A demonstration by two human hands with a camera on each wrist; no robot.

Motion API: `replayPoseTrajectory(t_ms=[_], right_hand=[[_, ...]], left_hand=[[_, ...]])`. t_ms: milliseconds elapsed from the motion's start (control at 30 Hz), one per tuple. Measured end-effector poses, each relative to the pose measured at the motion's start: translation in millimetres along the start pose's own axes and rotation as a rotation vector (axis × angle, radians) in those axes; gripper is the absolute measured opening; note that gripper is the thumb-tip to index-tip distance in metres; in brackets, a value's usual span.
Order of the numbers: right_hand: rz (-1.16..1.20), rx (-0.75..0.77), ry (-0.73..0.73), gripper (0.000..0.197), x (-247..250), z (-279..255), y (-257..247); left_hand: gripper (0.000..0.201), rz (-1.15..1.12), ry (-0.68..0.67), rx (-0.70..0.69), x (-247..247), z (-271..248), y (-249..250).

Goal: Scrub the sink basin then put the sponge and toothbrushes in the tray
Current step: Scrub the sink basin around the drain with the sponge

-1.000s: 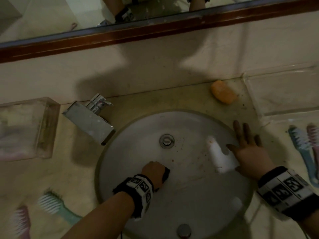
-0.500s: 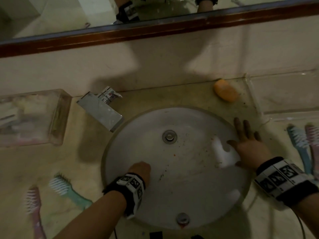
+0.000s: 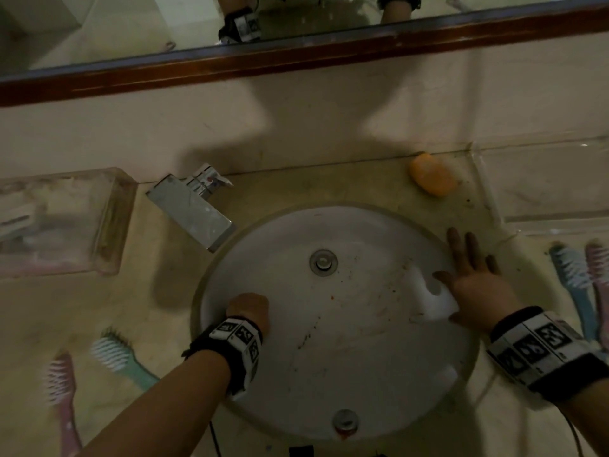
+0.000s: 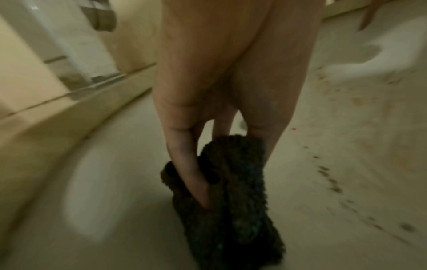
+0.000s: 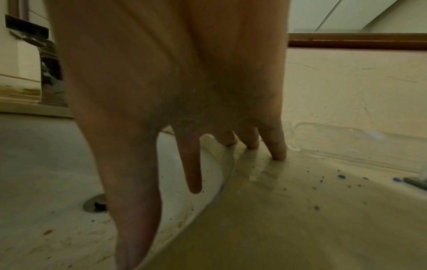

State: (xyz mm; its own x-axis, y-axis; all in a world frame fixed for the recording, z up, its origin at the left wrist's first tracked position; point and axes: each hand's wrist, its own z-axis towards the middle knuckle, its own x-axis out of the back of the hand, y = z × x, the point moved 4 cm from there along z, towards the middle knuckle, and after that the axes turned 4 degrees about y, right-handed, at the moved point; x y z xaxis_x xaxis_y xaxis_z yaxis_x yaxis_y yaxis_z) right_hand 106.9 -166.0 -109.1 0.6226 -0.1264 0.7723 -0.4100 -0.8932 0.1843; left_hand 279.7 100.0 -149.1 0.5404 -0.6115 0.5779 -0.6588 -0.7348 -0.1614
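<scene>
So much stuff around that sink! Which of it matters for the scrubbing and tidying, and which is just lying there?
Part of the job:
- sink basin
- dark sponge, gripped by the left hand
- toothbrushes: two at left, two at right
- clear tray

Just lying about:
- orange soap
- tap
- clear box at left
- mirror

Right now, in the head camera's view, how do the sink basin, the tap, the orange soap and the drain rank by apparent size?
1. Sink basin, by far the largest.
2. Tap.
3. Orange soap.
4. Drain, slightly smaller than the soap; these two look close.
</scene>
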Motion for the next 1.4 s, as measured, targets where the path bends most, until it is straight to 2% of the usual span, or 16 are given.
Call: replayPoseTrajectory(t_ms=[133,267,333,433,533,600,700,767,833,933,1033,1167,1300,1400], right_hand=[[-0.01,-0.008,-0.007,0.068,1.0,-0.7,-0.6],[-0.011,-0.006,-0.006,0.066,2.3,-0.7,-0.5],[-0.008,-0.006,-0.007,0.067,1.0,-0.1,0.1],[0.001,0.004,0.006,0.07,-0.3,1.2,2.2],[0.004,0.007,0.012,0.068,-0.5,-0.2,2.2],[0.003,0.001,0.013,0.065,-0.6,-0.9,1.2],[0.012,-0.003,0.01,0.063,0.4,-0.9,-0.3],[0.009,0.0,0.005,0.064,0.6,-1.1,-1.0],[0.005,-0.003,0.0,0.064,1.2,-1.2,-0.3],[0.012,0.0,-0.009,0.064,1.0,-1.2,0.3],[0.017,0.002,-0.006,0.065,0.0,-0.1,0.0],[0.042,0.009,-0.012,0.065,1.1,0.2,2.2],[0.029,0.012,-0.011,0.067,1.5,-0.3,3.4],[0.024,0.001,-0.011,0.065,1.0,-1.1,0.2]], left_hand=[[0.035,-0.015,-0.016,-0.112,-12.2,-3.9,25.6],[0.022,-0.029,-0.112,-0.221,-28.4,-13.4,56.2],[0.022,-0.055,-0.147,-0.254,-29.8,-17.8,64.0],[0.035,-0.071,-0.103,-0.259,-18.9,-20.3,56.5],[0.035,-0.011,-0.009,-0.252,5.7,-21.0,32.0],[0.032,0.003,-0.083,-0.336,12.3,-24.4,22.0],[0.045,0.069,-0.302,-0.554,-7.0,-43.9,30.8],[0.044,0.155,-0.353,-0.663,-22.6,-51.8,45.1],[0.045,0.226,-0.342,-0.709,-30.6,-45.8,58.4],[0.041,0.278,-0.275,-0.724,-37.9,-34.3,74.1],[0.044,0.238,-0.203,-0.681,-40.2,-17.4,83.9],[0.038,0.229,-0.111,-0.639,-24.8,-2.6,85.8],[0.041,0.162,-0.246,-0.747,-32.3,-27.5,88.8],[0.041,0.177,-0.25,-0.781,-40.5,-38.1,90.0]])
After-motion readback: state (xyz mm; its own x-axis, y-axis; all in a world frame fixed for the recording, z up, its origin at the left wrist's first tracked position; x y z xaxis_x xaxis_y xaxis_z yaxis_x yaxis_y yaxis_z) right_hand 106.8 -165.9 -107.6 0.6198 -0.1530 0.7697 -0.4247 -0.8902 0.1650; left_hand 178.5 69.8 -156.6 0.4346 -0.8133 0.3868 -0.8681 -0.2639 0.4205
